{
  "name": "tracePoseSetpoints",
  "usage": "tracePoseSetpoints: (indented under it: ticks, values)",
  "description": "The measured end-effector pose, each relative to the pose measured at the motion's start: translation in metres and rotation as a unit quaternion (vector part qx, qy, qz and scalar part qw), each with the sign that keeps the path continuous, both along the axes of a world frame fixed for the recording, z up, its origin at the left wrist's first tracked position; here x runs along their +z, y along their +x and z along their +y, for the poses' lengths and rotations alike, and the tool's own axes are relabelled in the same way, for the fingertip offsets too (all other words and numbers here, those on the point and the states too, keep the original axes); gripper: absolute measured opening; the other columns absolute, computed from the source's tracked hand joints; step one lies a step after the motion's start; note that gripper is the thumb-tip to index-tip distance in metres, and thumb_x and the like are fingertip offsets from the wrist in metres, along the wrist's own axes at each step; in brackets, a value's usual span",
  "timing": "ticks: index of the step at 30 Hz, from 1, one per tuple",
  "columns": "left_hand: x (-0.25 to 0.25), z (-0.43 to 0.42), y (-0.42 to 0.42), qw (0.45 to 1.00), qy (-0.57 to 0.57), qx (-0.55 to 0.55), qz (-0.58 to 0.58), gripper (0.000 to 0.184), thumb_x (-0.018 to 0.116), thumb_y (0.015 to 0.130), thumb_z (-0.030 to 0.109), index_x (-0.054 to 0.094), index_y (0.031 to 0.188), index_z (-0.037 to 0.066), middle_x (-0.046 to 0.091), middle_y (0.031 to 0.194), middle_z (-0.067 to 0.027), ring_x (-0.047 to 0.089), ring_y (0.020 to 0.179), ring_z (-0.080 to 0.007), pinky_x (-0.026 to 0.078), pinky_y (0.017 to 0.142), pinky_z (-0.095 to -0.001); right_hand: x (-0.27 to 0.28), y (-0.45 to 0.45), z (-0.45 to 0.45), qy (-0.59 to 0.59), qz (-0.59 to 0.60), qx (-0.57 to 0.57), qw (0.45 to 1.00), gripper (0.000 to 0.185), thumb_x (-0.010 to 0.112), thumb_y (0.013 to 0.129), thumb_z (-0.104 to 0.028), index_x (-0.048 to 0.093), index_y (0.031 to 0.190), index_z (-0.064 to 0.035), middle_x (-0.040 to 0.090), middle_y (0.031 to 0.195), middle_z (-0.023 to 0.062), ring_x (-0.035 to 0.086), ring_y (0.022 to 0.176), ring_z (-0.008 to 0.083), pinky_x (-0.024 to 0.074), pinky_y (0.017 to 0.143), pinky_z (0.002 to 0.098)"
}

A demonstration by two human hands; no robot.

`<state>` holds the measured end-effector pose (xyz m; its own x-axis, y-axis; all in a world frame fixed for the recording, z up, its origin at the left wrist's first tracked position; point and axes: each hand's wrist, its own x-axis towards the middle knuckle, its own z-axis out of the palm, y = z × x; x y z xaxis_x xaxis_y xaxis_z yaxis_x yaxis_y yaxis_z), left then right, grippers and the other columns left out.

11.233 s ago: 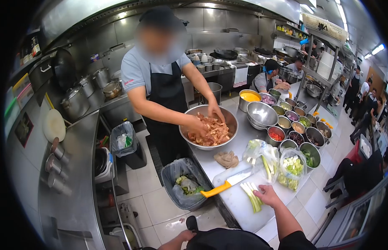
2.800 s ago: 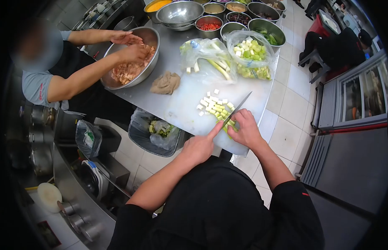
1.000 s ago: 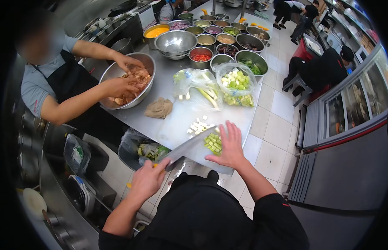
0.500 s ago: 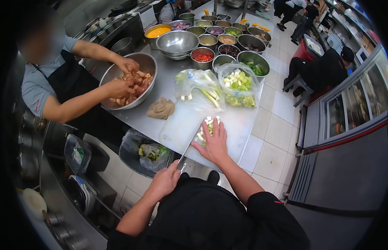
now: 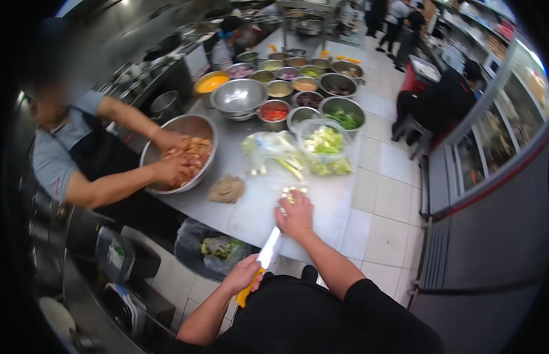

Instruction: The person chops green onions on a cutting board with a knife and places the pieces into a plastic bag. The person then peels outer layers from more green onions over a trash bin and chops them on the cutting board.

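My left hand (image 5: 243, 277) is closed round the yellow handle of a knife (image 5: 269, 248), whose blade points away over the near edge of the white cutting board (image 5: 251, 217). On the board, my right hand (image 5: 295, 216) covers part of the chopped green and white vegetable pieces (image 5: 291, 192); its fingers curl over them, and how much it grips is hidden. Beyond the pieces lie a clear bag with long stalks (image 5: 284, 156) and a bag of chopped pieces (image 5: 325, 143). A crumpled brown cloth (image 5: 226, 189) rests left of the board.
At the left a person has both hands in a metal bowl (image 5: 179, 183) of raw meat. Several metal pots of ingredients surround an empty steel bowl (image 5: 239, 96) farther back. A lined bin (image 5: 192, 251) stands below the table edge. A seated person (image 5: 444, 97) is at the right.
The view has tilted up and blurred. My right hand has drawn the pieces together towards the bags, with its fingers now curled. My left hand still holds the knife, now with its yellow handle in sight.
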<state>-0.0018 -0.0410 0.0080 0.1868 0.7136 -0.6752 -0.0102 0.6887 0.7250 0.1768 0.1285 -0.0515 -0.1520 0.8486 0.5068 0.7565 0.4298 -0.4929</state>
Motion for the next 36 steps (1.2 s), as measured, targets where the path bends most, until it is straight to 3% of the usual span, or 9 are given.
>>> tracePoseSetpoints:
  ticks: [7, 15, 17, 21, 25, 28, 31, 33, 36]
  values:
    - [0.031, 0.011, 0.005, 0.999, 0.005, -0.046, 0.005, 0.034, 0.043, 0.101, 0.014, 0.049, 0.132, 0.002, 0.053, 0.074, -0.0057, 0.051, 0.049, -0.0152, 0.046, 0.046, -0.0302, -0.002, 0.003, 0.013, -0.01, 0.078, 0.003, 0.997, 0.007, 0.074, 0.076, -0.018, 0.071, 0.082, -0.0167, 0.062, 0.105, 0.0044, 0.057, 0.096, 0.0299, 0.0527, 0.08, 0.0412]
    - [0.089, 0.045, 0.014, 0.997, 0.053, -0.03, -0.043, 0.029, 0.044, 0.104, 0.018, 0.052, 0.126, 0.003, 0.055, 0.075, -0.0055, 0.052, 0.049, -0.0146, 0.046, 0.045, -0.0289, 0.087, 0.016, 0.066, 0.07, 0.037, 0.026, 0.997, 0.006, 0.075, 0.073, -0.014, 0.071, 0.078, -0.0139, 0.063, 0.093, 0.0076, 0.06, 0.088, 0.0305, 0.0531, 0.075, 0.0417]
    - [0.107, 0.08, 0.031, 0.995, 0.074, -0.025, -0.054, 0.029, 0.045, 0.104, 0.02, 0.053, 0.126, 0.004, 0.056, 0.076, -0.0052, 0.053, 0.05, -0.014, 0.046, 0.045, -0.0293, 0.114, 0.031, 0.106, 0.049, -0.002, 0.022, 0.999, 0.007, 0.074, 0.073, -0.013, 0.072, 0.079, -0.0122, 0.065, 0.096, 0.0094, 0.061, 0.09, 0.0325, 0.0527, 0.076, 0.0427]
    - [0.127, 0.139, 0.05, 0.997, 0.058, -0.021, -0.049, 0.03, 0.042, 0.105, 0.024, 0.051, 0.128, 0.006, 0.056, 0.077, -0.0045, 0.055, 0.052, -0.0141, 0.046, 0.045, -0.03, 0.123, 0.069, 0.19, -0.032, -0.094, -0.005, 0.995, 0.023, 0.064, 0.091, -0.028, 0.075, 0.101, -0.0109, 0.065, 0.112, 0.0187, 0.06, 0.108, 0.0398, 0.0501, 0.091, 0.0513]
    - [0.13, 0.13, 0.039, 0.999, 0.039, -0.008, -0.033, 0.033, 0.044, 0.105, 0.026, 0.048, 0.131, 0.005, 0.057, 0.077, -0.0058, 0.054, 0.05, -0.0145, 0.046, 0.045, -0.0293, 0.106, 0.093, 0.222, -0.065, -0.113, 0.045, 0.99, 0.034, 0.054, 0.099, -0.032, 0.072, 0.115, -0.0085, 0.063, 0.125, 0.0245, 0.059, 0.114, 0.0442, 0.0463, 0.1, 0.0518]
    - [0.113, 0.119, 0.033, 0.997, 0.057, 0.003, -0.055, 0.036, 0.046, 0.105, 0.024, 0.048, 0.134, 0.004, 0.057, 0.077, -0.0057, 0.055, 0.051, -0.0146, 0.047, 0.046, -0.0293, 0.102, 0.104, 0.218, 0.007, -0.062, 0.079, 0.995, 0.034, 0.055, 0.099, -0.03, 0.07, 0.116, -0.0044, 0.065, 0.121, 0.0256, 0.06, 0.112, 0.0445, 0.0469, 0.1, 0.0496]
    - [0.108, 0.086, 0.013, 0.998, 0.046, 0.009, -0.048, 0.038, 0.047, 0.104, 0.021, 0.048, 0.137, 0.004, 0.057, 0.077, -0.0057, 0.055, 0.052, -0.0145, 0.048, 0.047, -0.0287, 0.136, 0.102, 0.158, -0.063, 0.088, 0.058, 0.992, 0.031, 0.059, 0.098, -0.027, 0.07, 0.114, -0.003, 0.068, 0.114, 0.0245, 0.061, 0.109, 0.0443, 0.0485, 0.098, 0.0448]
    - [0.104, 0.049, -0.008, 0.997, 0.072, 0.003, -0.012, 0.035, 0.049, 0.103, 0.019, 0.051, 0.134, 0.003, 0.057, 0.076, -0.0041, 0.054, 0.052, -0.012, 0.047, 0.049, -0.0273, 0.131, 0.108, 0.109, -0.126, 0.055, 0.078, 0.987, 0.029, 0.064, 0.095, -0.025, 0.07, 0.113, -0.0026, 0.07, 0.111, 0.0212, 0.063, 0.107, 0.042, 0.0494, 0.097, 0.0431]
    - [0.085, -0.014, -0.037, 0.995, 0.039, 0.034, 0.084, 0.043, 0.052, 0.102, 0.02, 0.049, 0.141, 0.003, 0.059, 0.076, -0.0045, 0.057, 0.054, -0.012, 0.048, 0.051, -0.0271, 0.064, 0.123, 0.026, -0.127, -0.004, 0.183, 0.975, 0.067, 0.076, 0.083, -0.043, 0.058, 0.131, -0.0002, 0.058, 0.13, 0.0253, 0.054, 0.122, 0.0435, 0.0425, 0.105, 0.05]
